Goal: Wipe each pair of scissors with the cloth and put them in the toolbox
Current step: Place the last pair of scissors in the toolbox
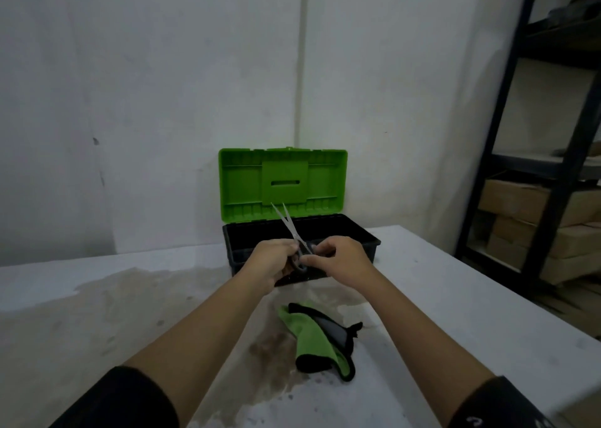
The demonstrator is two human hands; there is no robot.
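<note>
Head view showed one pair of scissors (290, 229) raised just in front of the one open toolbox (364, 232), blades slightly parted and pointing up and away. Left hand (270, 261) and right hand (338, 261) each gripped the handles with curled fingers, probably steadying the tool for stowing. One cloth (312, 339) lay unheld on the table (455, 297), nearer the person.

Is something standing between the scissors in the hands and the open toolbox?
Nothing visible. The left hand and right hand hold the scissors at the toolbox, lid up; the cloth lies nearer the person.
</note>
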